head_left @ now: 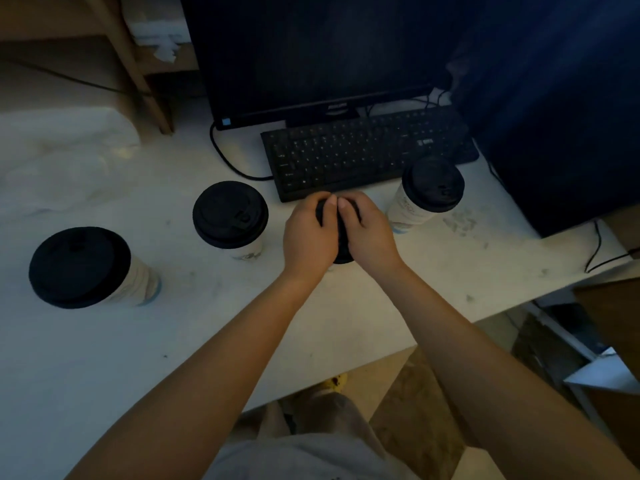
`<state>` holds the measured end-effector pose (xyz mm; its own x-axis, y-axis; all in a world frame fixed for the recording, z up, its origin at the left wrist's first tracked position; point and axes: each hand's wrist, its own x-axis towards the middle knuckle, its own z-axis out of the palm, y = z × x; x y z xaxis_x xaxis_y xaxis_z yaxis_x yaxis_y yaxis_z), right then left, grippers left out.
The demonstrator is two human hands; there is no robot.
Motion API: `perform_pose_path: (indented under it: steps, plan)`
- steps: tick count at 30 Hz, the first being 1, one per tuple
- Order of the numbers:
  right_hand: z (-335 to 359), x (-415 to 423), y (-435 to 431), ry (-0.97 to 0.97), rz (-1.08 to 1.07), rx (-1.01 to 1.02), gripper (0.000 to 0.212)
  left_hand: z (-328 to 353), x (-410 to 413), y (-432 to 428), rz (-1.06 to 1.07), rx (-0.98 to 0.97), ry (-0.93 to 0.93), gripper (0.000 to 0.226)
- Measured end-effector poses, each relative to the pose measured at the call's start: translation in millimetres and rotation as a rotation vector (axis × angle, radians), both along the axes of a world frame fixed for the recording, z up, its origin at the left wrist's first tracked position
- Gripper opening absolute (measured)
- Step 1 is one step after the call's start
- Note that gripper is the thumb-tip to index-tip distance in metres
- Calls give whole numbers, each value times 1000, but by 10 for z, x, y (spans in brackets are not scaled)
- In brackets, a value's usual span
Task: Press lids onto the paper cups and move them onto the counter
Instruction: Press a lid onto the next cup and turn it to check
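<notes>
Our black lid (343, 258) sits straight beneath our palms, near the middle of the tabletop (207, 341), just short of the near edge of the keyboard (363, 154), so we judge the push runs straight down. Left hand (308, 233) and right hand (370, 230) are equally near, fingers (327, 202) curled over the lid's rim, tips meeting at its far side; the cup itself is hidden beneath

A keyboard (367, 150) lay by the tabletop's (104, 358) far edge before a dark monitor (311, 53); a computer tower (561, 133) stood at its right edge.
</notes>
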<state>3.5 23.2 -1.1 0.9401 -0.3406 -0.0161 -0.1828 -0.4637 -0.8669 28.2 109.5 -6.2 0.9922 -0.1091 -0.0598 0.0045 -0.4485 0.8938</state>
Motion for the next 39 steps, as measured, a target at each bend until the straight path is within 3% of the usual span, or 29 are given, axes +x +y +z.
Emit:
perform_pose_path:
  steps: [7, 18, 27, 33, 39]
  plan:
    - [15, 11, 1, 20, -22, 7, 25, 53, 4, 32, -51, -15, -13, 31]
    - [160, -122, 51, 255, -137, 308, 32, 164, 363, 154, -318, 93, 102, 39]
    - [-19, -411, 140, 146, -243, 98, 29, 272, 448, 54, -361, 219, -16, 50]
    - [137, -297, 20, 180, -169, 162, 43, 268, 269, 129, -273, 146, 12, 39]
    - [189, -6, -51, 162, -72, 210, 35, 189, -32, 87, -43, -30, 152, 40]
